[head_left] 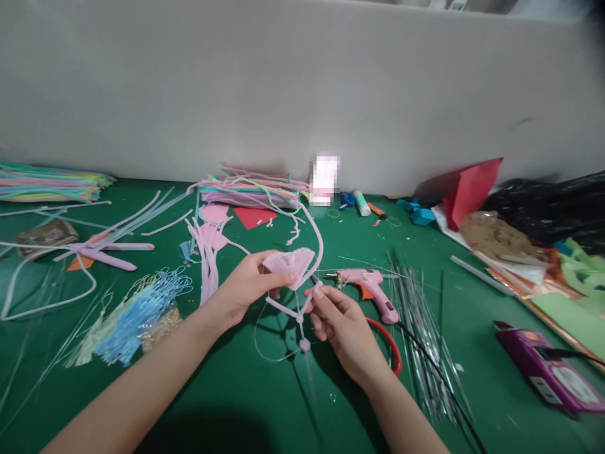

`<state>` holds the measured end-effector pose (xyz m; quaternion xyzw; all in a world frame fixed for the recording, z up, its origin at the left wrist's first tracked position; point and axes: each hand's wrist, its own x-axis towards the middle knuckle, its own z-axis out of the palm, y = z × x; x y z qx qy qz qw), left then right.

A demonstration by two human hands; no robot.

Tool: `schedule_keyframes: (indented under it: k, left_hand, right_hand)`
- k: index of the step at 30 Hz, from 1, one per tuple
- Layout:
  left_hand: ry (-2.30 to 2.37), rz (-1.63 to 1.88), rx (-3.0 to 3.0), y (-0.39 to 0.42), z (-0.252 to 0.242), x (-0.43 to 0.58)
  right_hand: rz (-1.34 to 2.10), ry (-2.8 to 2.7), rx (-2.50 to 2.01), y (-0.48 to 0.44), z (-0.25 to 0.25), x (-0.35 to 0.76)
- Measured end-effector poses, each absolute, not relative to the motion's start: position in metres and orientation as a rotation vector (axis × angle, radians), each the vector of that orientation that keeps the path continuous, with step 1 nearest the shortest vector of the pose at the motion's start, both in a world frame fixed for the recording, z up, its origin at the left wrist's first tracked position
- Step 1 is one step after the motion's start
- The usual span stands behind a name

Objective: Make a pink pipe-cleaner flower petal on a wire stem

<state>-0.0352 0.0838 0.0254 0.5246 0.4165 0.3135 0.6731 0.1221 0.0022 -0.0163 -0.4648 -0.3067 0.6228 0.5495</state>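
Above the green table (pixel 246 403) my left hand (pixel 246 287) pinches a pink fan-shaped piece (pixel 290 261) made of folded pipe cleaner. My right hand (pixel 343 325) is closed on a thin pink pipe cleaner stem (pixel 289 310) that runs down from the fan to a small knot (pixel 305 345). A thin wire loops below the two hands. A long pink pipe cleaner (pixel 317 238) arcs from the fan back toward a pile at the rear.
A pink glue gun (pixel 371 287) lies just right of my hands, its black cord trailing toward me. Nearby are a red ring (pixel 390 343), several thin metal wires (pixel 418 315), blue tassels (pixel 142 312), stacked pipe cleaners (pixel 255 189), red paper (pixel 470 186), a purple device (pixel 548 372).
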Motion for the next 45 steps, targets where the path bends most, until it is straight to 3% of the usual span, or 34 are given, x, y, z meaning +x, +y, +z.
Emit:
schedule_keyframes:
  k: [6, 12, 19, 45]
  left_hand:
    - [0.904, 0.674, 0.951, 0.073, 0.02, -0.037]
    - [0.899, 0.591, 0.937, 0.069, 0.015, -0.045]
    - [0.929, 0.504, 0.956, 0.059, 0.01, -0.04]
    - [1.0, 0.468, 1.112, 0.053, 0.005, -0.039]
  right_hand:
    - [1.626, -0.587, -1.018, -0.001, -0.019, 0.116]
    - [1.415, -0.91, -1.215, 0.0, -0.021, 0.12]
    - [1.342, -0.886, -1.226, 0.003, -0.026, 0.12]
    - [1.445, -0.792, -1.224, 0.002, -0.021, 0.117]
